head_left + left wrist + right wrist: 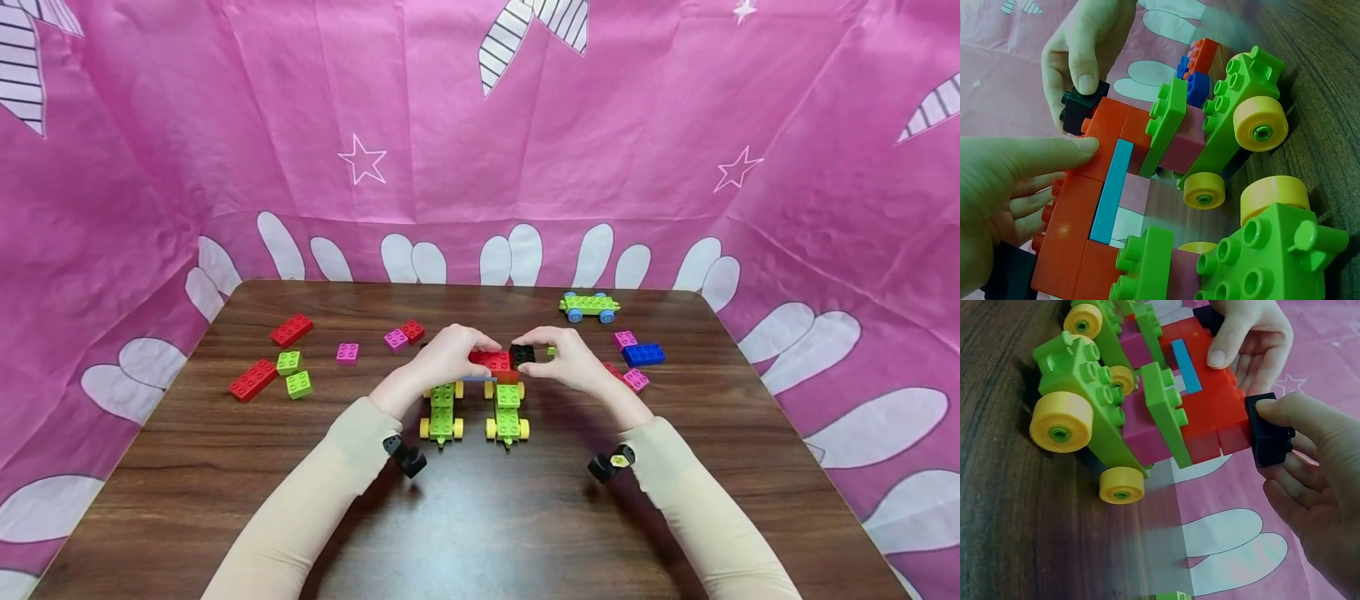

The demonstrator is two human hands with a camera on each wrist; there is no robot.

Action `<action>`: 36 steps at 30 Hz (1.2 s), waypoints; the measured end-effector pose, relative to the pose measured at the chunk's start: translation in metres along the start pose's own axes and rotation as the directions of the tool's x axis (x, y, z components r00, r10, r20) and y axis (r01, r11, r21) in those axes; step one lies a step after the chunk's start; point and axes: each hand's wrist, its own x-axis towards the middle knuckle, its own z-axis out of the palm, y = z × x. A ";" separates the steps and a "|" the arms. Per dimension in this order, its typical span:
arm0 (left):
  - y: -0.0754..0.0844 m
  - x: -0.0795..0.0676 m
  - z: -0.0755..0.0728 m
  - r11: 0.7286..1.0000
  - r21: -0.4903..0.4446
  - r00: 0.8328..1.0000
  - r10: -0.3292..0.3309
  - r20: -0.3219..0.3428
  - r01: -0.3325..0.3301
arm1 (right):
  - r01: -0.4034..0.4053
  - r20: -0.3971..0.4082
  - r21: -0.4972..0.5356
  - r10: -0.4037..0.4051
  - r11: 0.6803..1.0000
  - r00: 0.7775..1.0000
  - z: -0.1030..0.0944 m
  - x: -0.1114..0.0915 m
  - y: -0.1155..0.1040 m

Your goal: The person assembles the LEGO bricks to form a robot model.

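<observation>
Block build [1213, 406]: one, around the middle of the table [465, 533], well in from the far edge. Two green wheeled bases [442, 414] [507, 417] with yellow wheels [1260, 124], side by side; pink blocks [1146, 432] and green blocks [1165, 419] above them; red blocks [1067, 231] across the top, spanning both; one light blue bar [1112, 190] on the underside of the span.

Left hand [442, 358]: clamped on the red blocks, thumb on the near face, a dark block [1009, 272] beside its palm.

Right hand [564, 360]: pinching one black block [1269, 429], thumb against fingers, at the right end of the red blocks and touching them; whether pressed home, cannot tell.

Toward the left edge: two red bricks [292, 330] [253, 380], two small green bricks [288, 362] [298, 385], one pink brick [347, 353].

Toward the far right corner: one green car base with blue wheels [589, 306].

Toward the right edge: one blue brick [643, 354], two pink bricks [624, 339] [636, 380].

Behind the table: pink cloth [450, 142], star-patterned
</observation>
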 end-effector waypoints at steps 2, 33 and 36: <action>0.000 0.000 0.000 1.000 -0.004 1.000 -0.007 0.002 0.007 | -0.001 0.006 -0.006 0.001 1.000 1.000 0.000 0.001 -0.001; 0.000 0.001 0.001 1.000 0.002 1.000 -0.003 0.006 0.003 | 0.001 0.037 -0.050 0.000 0.999 0.999 -0.002 0.003 -0.004; 0.000 0.001 0.001 1.000 0.002 1.000 -0.002 0.004 0.002 | 0.007 0.029 -0.060 -0.005 0.998 1.000 -0.001 0.003 -0.005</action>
